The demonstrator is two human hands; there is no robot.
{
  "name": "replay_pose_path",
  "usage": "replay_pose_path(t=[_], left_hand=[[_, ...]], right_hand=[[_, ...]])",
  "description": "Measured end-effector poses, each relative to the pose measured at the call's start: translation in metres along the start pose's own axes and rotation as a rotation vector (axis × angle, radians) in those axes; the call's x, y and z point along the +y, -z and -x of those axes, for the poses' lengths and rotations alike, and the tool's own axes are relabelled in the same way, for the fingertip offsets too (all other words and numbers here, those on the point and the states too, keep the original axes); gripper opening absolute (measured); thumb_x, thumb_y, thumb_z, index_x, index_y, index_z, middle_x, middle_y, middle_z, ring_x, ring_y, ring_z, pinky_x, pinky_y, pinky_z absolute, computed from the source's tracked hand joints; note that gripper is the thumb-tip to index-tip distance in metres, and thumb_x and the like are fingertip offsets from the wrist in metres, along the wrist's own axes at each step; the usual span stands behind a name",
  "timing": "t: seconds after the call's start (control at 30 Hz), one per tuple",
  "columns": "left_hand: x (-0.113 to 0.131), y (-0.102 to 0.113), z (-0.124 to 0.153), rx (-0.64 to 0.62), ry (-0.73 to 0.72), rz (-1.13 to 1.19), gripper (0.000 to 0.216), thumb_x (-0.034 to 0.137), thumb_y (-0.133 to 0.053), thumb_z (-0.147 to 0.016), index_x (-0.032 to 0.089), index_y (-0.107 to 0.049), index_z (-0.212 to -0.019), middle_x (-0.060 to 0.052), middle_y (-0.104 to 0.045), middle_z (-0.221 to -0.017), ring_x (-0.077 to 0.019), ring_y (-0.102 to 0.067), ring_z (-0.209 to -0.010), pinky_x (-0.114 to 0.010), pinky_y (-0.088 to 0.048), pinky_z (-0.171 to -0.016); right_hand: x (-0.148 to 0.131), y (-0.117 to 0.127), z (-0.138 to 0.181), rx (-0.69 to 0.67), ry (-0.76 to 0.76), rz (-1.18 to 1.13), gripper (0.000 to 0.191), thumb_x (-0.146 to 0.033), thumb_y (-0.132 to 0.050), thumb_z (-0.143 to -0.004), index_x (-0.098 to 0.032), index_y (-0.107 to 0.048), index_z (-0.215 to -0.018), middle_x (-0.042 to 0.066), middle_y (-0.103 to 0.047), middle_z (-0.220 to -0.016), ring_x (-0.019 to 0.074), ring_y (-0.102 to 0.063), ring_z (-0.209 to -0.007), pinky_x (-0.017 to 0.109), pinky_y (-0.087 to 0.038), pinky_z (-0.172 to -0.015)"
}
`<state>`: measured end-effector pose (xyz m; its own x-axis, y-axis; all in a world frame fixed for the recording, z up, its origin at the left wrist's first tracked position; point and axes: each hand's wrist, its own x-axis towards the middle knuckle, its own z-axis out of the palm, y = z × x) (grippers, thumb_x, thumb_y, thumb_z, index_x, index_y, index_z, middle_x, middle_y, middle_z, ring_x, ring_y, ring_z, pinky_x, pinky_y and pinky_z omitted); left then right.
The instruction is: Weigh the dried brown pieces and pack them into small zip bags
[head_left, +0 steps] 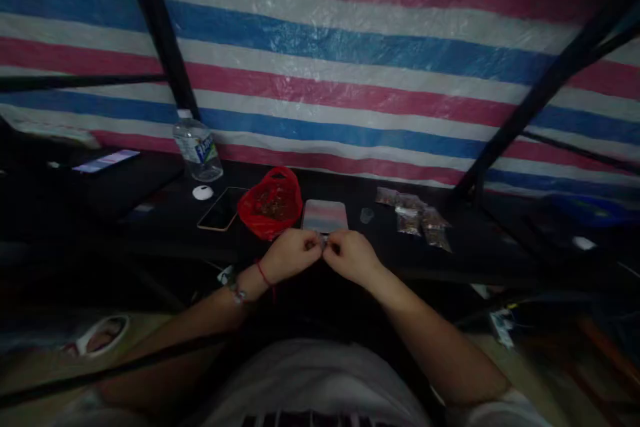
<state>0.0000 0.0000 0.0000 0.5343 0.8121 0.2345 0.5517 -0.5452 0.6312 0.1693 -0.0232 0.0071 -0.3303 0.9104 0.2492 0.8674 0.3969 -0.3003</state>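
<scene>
My left hand [291, 255] and my right hand [351, 255] meet at the near edge of a dark table [165, 227], fingers pinched together on something small between them that I cannot make out. Just beyond my fingertips lies a flat shiny tray or device [325, 216]. A red plastic bag [271, 205] holding small brownish pieces sits to the left of it. Several small clear packets [417, 219] with brownish contents lie to the right.
A phone [222, 209] lies face up left of the red bag, near a white round object [203, 193] and a water bottle [198, 147]. Another lit phone [107, 161] rests far left. A striped tarp [350, 53] and black poles [160, 33] stand behind.
</scene>
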Motion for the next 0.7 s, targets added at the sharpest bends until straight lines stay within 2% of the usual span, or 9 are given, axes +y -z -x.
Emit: replay_pose_path(t=[0.1,0.2,0.27,0.33,0.43,0.5,0.53,0.63,0.7], left_hand=[[-0.002,0.002,-0.001,0.013,0.079,-0.067,0.02,0.024,-0.049,-0.075,0.015,-0.065,-0.067,-0.001,-0.061,-0.062,-0.0118,-0.052,-0.059,-0.022,-0.034,-0.056],[-0.005,0.007,-0.002,0.029,0.102,-0.105,0.02,0.025,-0.049,-0.075,0.015,-0.06,-0.061,0.001,-0.055,-0.056,-0.0111,-0.049,-0.054,-0.022,-0.03,-0.052],[-0.006,0.012,-0.003,0.042,0.063,-0.104,0.02,0.023,-0.048,-0.075,0.015,-0.058,-0.059,0.001,-0.053,-0.055,-0.0105,-0.048,-0.054,-0.022,-0.03,-0.052],[-0.006,0.019,-0.003,0.056,-0.005,-0.083,0.021,0.02,-0.045,-0.075,0.015,-0.057,-0.058,0.001,-0.054,-0.057,-0.0107,-0.05,-0.056,-0.021,-0.033,-0.055],[-0.005,0.028,-0.003,0.079,-0.114,-0.033,0.022,0.016,-0.043,-0.075,0.015,-0.055,-0.056,0.0,-0.054,-0.06,-0.0111,-0.051,-0.06,-0.022,-0.037,-0.059],[-0.006,0.033,-0.003,0.092,-0.154,0.002,0.022,0.015,-0.042,-0.073,0.015,-0.052,-0.053,0.0,-0.052,-0.058,-0.0106,-0.05,-0.058,-0.022,-0.037,-0.058],[-0.007,0.036,-0.003,0.099,-0.162,0.016,0.021,0.014,-0.042,-0.072,0.015,-0.051,-0.053,0.001,-0.051,-0.057,-0.0103,-0.049,-0.057,-0.022,-0.037,-0.057],[-0.015,0.046,-0.004,0.132,-0.153,0.051,0.021,0.016,-0.043,-0.074,0.014,-0.052,-0.055,0.001,-0.052,-0.056,-0.0096,-0.048,-0.055,-0.02,-0.036,-0.055],[-0.024,0.054,-0.005,0.183,-0.119,0.065,0.022,0.021,-0.044,-0.077,0.014,-0.056,-0.06,0.001,-0.055,-0.059,-0.0098,-0.049,-0.056,-0.02,-0.037,-0.055]], right_hand=[[0.001,0.001,-0.001,0.084,-0.081,0.05,0.018,-0.026,-0.05,-0.074,-0.017,-0.061,-0.063,0.004,-0.063,-0.068,0.0132,-0.05,-0.059,0.026,-0.026,-0.055],[0.008,0.002,-0.004,0.145,-0.137,-0.052,0.017,-0.024,-0.052,-0.072,-0.017,-0.057,-0.057,0.003,-0.058,-0.062,0.0126,-0.047,-0.057,0.025,-0.027,-0.054],[0.014,0.0,-0.007,0.14,-0.125,-0.245,0.019,-0.023,-0.051,-0.071,-0.017,-0.052,-0.053,0.0,-0.053,-0.056,0.0115,-0.045,-0.054,0.024,-0.029,-0.054],[0.019,-0.005,-0.011,0.143,-0.071,-0.513,0.02,-0.023,-0.05,-0.074,-0.018,-0.052,-0.055,0.0,-0.054,-0.061,0.0124,-0.049,-0.06,0.024,-0.035,-0.058],[0.022,-0.017,-0.015,0.187,-0.076,-0.934,0.012,-0.027,-0.056,-0.074,-0.021,-0.062,-0.082,0.003,-0.062,-0.097,0.0175,-0.056,-0.092,0.028,-0.043,-0.076],[0.021,-0.024,-0.016,0.12,-0.159,-1.203,0.039,-0.027,-0.064,-0.071,-0.027,-0.058,-0.109,0.004,-0.055,-0.121,0.0193,-0.054,-0.105,0.032,-0.045,-0.083],[0.02,-0.027,-0.016,0.037,-0.199,-1.33,0.05,-0.026,-0.066,-0.07,-0.031,-0.053,-0.118,0.004,-0.054,-0.125,0.0195,-0.055,-0.104,0.034,-0.046,-0.083],[0.017,-0.03,-0.018,-0.248,-0.266,-1.602,0.06,-0.026,-0.071,-0.069,-0.032,-0.049,-0.125,0.004,-0.061,-0.113,0.0181,-0.061,-0.092,0.036,-0.05,-0.078],[0.016,-0.031,-0.023,-0.304,-0.283,-1.685,0.059,-0.023,-0.074,-0.067,-0.03,-0.052,-0.121,0.001,-0.065,-0.101,0.0168,-0.063,-0.086,0.034,-0.051,-0.075]])
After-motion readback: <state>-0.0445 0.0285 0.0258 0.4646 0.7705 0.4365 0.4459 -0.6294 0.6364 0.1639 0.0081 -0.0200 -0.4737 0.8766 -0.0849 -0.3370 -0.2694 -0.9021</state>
